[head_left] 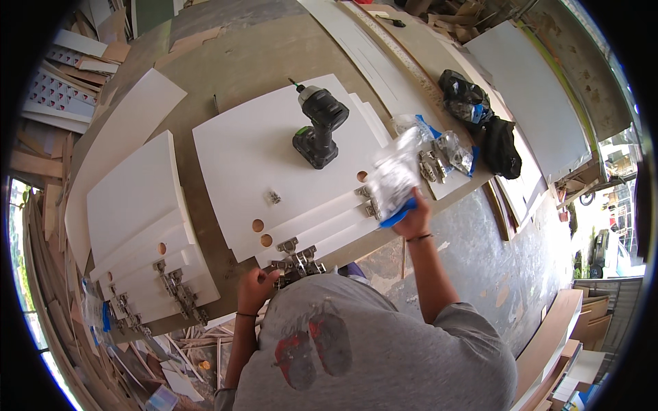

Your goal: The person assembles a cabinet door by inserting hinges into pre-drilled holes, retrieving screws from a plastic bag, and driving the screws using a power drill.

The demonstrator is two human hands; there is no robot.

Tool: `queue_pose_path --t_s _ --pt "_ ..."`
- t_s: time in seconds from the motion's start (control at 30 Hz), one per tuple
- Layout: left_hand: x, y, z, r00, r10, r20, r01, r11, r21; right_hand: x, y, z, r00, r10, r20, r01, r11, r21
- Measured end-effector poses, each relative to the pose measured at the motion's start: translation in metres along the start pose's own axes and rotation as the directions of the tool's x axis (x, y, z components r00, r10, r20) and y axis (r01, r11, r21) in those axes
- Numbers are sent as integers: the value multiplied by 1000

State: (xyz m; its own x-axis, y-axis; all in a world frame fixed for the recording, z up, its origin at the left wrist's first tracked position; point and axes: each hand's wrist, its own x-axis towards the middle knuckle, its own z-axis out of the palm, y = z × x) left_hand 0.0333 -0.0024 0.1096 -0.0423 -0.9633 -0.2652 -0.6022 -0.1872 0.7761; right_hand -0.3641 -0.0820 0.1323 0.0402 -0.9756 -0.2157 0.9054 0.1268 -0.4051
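Note:
My right hand [413, 218] is closed on the blue edge of a clear plastic bag [396, 175], blurred by motion, over the right end of the stacked white panels [253, 147]. Metal cabinet hinges [370, 205] lie beside that bag on the panel edges. At the near edge, my left hand [255, 290] has its fingers curled in, next to a cluster of metal hinges [297, 262]; whatever it may hold is hidden. Round holes [258, 225] are cut near the panels' edges. A small heap of screws [274, 197] and a cordless drill [319, 127] rest on the top panel.
A second stack of white panels [133, 205] with hinges [179, 291] sits on the left. More hinges [432, 166], a plastic bag [454, 152] and black bags [502, 147] lie at right. Wood scraps [51, 147] pile up at the far left.

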Motion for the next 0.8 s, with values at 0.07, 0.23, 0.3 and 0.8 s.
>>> queue_pose_path --t_s 0.07,0.23,0.3,0.8 --pt "-4 -31 4 995 -91 31 88 993 75 11 -48 1 973 -205 -103 184 966 -184" --pt "-7 -60 26 965 -247 84 200 907 370 67 -161 -60 691 -534 -487 135 757 -639" --pt "-4 -58 32 960 -261 98 202 894 399 93 -176 -54 582 -601 -547 81 713 -697" --pt "-10 -83 67 983 -180 23 161 923 348 162 -254 -30 678 -712 183 -374 -548 -748"
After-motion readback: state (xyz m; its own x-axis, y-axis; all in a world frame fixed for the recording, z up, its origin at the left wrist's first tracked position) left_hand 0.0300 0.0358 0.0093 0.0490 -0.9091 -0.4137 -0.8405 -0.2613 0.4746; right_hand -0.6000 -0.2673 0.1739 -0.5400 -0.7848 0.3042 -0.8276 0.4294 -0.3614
